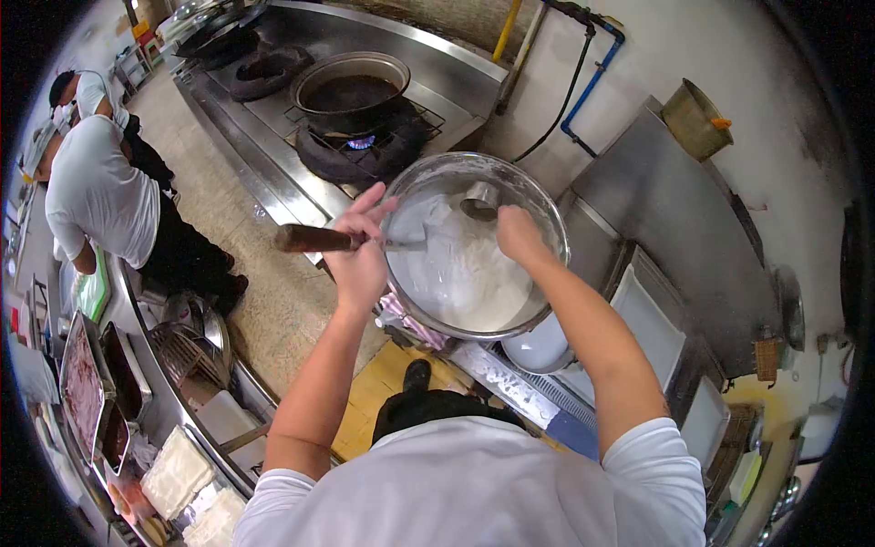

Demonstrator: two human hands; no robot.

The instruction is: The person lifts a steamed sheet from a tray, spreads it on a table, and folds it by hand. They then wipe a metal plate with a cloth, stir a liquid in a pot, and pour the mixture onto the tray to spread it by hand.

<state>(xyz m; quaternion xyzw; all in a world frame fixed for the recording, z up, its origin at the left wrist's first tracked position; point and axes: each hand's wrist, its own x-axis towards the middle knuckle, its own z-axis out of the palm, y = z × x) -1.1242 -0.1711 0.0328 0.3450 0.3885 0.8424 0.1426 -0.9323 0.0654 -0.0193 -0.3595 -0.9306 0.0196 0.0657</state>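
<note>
A large metal bowl (554,205) of white, powdery and wet-looking mixture (474,273) stands in front of me. My left hand (360,255) is at its left rim, gripping a wooden-handled spatula (310,239). The handle sticks out to the left and the metal blade reaches over the mixture; some of my fingers stretch along the rim. My right hand (524,237) is inside the bowl at its right side, closed on a small metal cup (481,194) tilted above the mixture. Its handle is hidden in my fist.
Behind the bowl, a wide pan (351,87) of dark liquid sits over a blue burner flame (361,143). A white tub (538,346) stands below the bowl's right side. Two people in white shirts (105,191) work at the left counter, near trays (84,392) of reddish food.
</note>
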